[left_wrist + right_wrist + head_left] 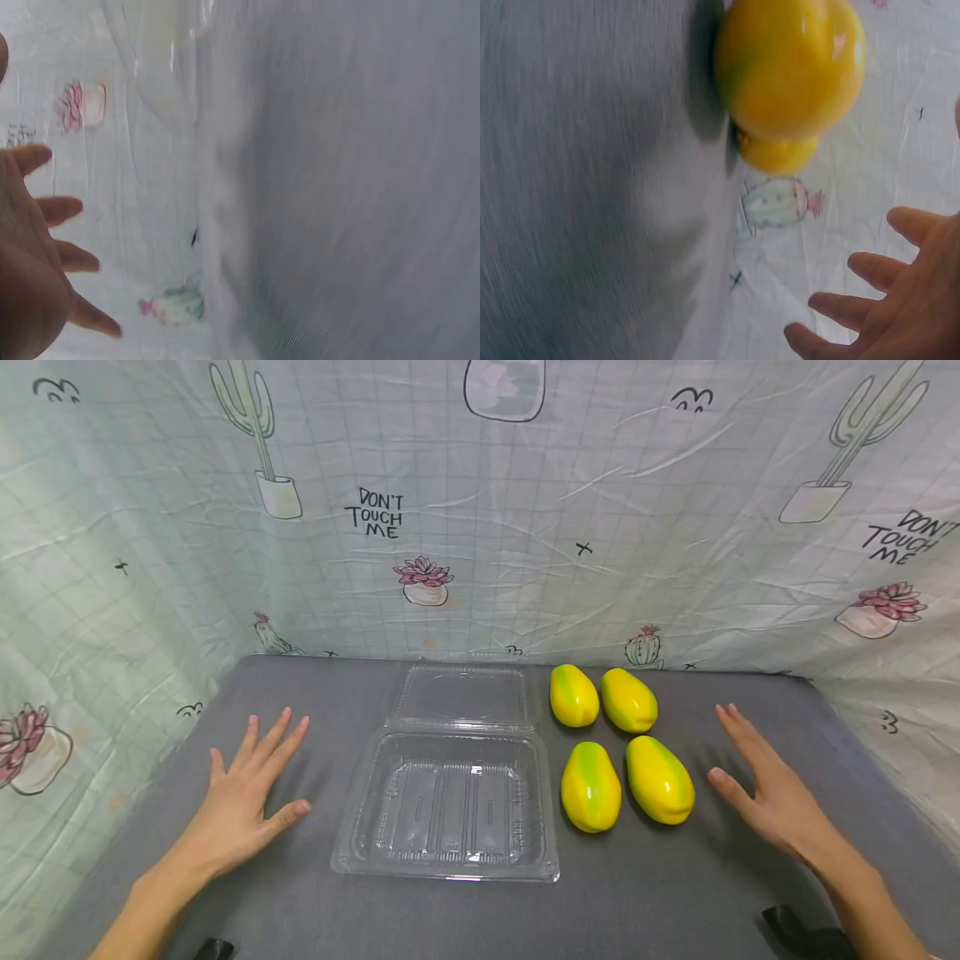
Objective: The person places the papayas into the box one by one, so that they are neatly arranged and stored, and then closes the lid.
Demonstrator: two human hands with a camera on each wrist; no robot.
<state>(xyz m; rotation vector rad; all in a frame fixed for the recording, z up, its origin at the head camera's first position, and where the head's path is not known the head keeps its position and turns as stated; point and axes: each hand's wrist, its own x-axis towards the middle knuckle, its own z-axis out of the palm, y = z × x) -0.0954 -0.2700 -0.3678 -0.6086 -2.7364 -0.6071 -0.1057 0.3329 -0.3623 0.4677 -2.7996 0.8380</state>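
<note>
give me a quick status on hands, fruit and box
Left hand open, right hand open, both empty. Four mangoes beside open clear box. Nothing blocking.

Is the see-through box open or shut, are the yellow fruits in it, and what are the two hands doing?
Clear plastic clamshell box: open, lid folded back, nothing inside.
Four yellow-green mango-shaped fruits: lying on the grey table, outside the box, to its right.
Left hand: open, fingers spread, holding nothing.
Right hand: open, fingers straight, holding nothing, beside the fruits.

Staged tabletop booth: cactus-print cloth backdrop [480, 527] enclosing grey table [300, 893].
</note>
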